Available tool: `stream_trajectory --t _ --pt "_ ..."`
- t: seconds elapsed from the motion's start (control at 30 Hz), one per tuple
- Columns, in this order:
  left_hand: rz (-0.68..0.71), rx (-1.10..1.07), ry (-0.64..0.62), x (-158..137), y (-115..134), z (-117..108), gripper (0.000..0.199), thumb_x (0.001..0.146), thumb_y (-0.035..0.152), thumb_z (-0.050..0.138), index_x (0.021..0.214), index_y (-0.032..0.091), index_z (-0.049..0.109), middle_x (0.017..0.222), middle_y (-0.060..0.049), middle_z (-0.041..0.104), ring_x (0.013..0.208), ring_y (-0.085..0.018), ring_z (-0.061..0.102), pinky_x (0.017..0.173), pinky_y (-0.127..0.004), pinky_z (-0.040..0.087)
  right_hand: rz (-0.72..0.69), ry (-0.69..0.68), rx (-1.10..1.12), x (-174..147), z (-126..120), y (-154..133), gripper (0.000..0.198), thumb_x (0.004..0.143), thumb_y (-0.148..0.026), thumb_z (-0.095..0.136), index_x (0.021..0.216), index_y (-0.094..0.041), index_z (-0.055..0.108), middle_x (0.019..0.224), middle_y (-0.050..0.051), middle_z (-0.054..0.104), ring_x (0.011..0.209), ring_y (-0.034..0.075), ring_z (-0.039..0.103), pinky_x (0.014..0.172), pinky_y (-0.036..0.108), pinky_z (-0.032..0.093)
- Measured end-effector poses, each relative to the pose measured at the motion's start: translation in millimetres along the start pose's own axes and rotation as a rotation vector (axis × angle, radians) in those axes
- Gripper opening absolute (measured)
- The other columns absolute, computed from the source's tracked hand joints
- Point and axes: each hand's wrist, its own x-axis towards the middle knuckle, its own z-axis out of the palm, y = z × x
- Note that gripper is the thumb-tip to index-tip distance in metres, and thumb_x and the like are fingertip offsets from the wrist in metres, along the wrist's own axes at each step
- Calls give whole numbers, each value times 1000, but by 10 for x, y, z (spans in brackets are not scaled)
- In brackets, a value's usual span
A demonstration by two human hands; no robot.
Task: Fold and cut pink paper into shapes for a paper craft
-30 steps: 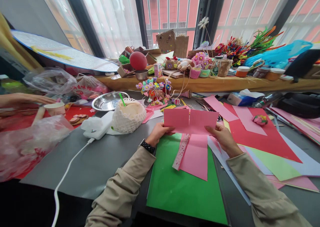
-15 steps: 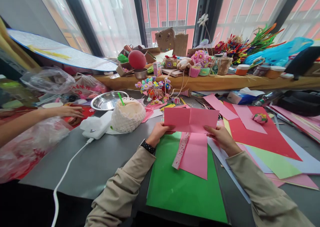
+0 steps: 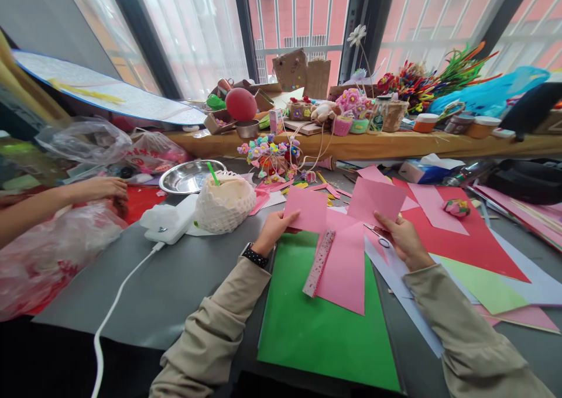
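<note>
Two separate pieces of pink paper are held up over the desk. My left hand (image 3: 276, 229) pinches the left piece of pink paper (image 3: 306, 209) at its lower left edge. The right piece of pink paper (image 3: 376, 199) is gripped between the thumb and fingers of my right hand (image 3: 403, 237). Scissors (image 3: 383, 242) show beside the right fingers; their blades are partly hidden. Below lies a larger pink sheet (image 3: 345, 275) with a pink patterned ruler (image 3: 319, 262) across its left edge, both on a green folder or sheet (image 3: 302, 328).
A coconut in white netting (image 3: 226, 202), a metal bowl (image 3: 187, 177) and a white charger with cable (image 3: 169, 228) stand left. Another person's hand (image 3: 103, 190) is at far left. Red card (image 3: 456, 240) and coloured sheets lie right. Crafts crowd the wooden ledge (image 3: 206, 146).
The single creased pink strip is now two pieces, moved apart to left and right. Scissors now show by my right hand. The other person's hand has shifted left.
</note>
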Motion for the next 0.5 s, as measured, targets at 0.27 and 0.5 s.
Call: stream_trajectory --t 0.27,0.5 --pt "211 179 208 75 -21 -64 32 66 31 58 93 13 57 85 -4 60 77 -16 54 67 -22 41 68 11 -21 -25 27 -15 30 52 -34 71 75 -17 61 72 2 65 53 15 60 43 22 50" --pt "489 295 136 -66 49 109 26 71 34 54 89 16 59 94 -6 59 90 -17 52 81 -26 38 3 -129 -7 -131 189 16 29 55 -34 68 76 -15 64 81 4 65 60 14 59 53 24 52"
